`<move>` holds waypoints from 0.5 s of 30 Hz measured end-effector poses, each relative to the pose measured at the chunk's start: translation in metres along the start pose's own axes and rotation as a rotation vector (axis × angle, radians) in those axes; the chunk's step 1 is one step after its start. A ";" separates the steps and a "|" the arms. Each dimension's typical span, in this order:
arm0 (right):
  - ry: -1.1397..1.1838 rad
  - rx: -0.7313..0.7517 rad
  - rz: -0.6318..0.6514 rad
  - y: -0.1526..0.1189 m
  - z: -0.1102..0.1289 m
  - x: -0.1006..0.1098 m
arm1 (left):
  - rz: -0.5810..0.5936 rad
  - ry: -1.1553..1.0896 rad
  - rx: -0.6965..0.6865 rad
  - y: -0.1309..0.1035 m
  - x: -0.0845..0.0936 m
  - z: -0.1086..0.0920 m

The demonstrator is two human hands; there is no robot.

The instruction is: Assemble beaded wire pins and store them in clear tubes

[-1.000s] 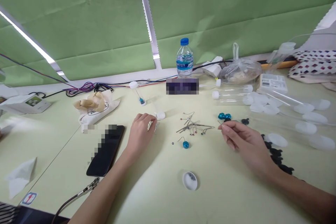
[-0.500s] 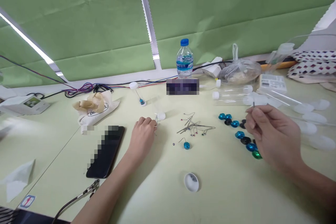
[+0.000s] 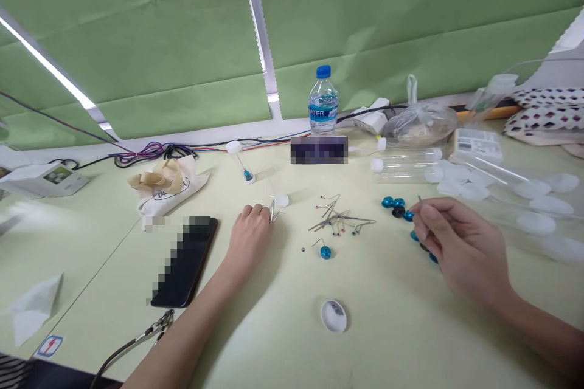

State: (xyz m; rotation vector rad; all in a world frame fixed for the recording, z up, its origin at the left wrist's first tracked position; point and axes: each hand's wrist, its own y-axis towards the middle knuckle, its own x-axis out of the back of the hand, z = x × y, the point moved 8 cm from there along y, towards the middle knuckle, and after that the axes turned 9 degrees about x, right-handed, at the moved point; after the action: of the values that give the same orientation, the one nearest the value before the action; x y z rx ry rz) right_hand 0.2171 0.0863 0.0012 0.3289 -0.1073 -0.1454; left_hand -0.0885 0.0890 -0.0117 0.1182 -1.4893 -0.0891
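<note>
My left hand (image 3: 250, 231) rests on the table with its fingers curled round a thin, two-pronged metal tool (image 3: 275, 213), mostly hidden by the hand. Just beyond its tips lies a clear tube with a white cap (image 3: 281, 200). Thumb and forefinger of my right hand (image 3: 463, 249) pinch a short thin metal piece (image 3: 420, 199) above a row of shiny blue and black balls (image 3: 398, 211), partly covering them. Between the hands are a pile of bent wires with small beads (image 3: 340, 222), a blue ball with a wire hook (image 3: 325, 252) and one loose bead (image 3: 303, 250).
A small white dish (image 3: 333, 316) with dark bits inside sits near the front. Left are a phone (image 3: 185, 264) and a cloth pouch (image 3: 171, 188). Behind stand a water bottle (image 3: 323, 103) and a capped tube (image 3: 241, 163); clear tubes (image 3: 406, 170) lie at right.
My right hand has moved left and slightly down, carrying the thin metal piece. My left hand has stayed nearly in place, and the prongs of its tool show more clearly.
</note>
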 end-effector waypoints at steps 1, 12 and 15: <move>-0.006 0.007 0.000 0.001 0.001 0.001 | 0.004 0.019 0.001 -0.001 0.000 0.000; -0.005 0.019 0.043 0.002 -0.004 -0.002 | 0.086 0.139 0.004 -0.001 -0.008 -0.001; 0.009 0.002 0.051 0.001 -0.005 -0.003 | 0.107 0.138 -0.006 -0.001 -0.010 -0.002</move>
State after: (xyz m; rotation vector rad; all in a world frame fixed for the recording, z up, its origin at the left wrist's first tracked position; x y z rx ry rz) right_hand 0.2154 0.0891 -0.0038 0.3281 -0.1069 -0.0934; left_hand -0.0876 0.0895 -0.0222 0.0385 -1.3549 0.0012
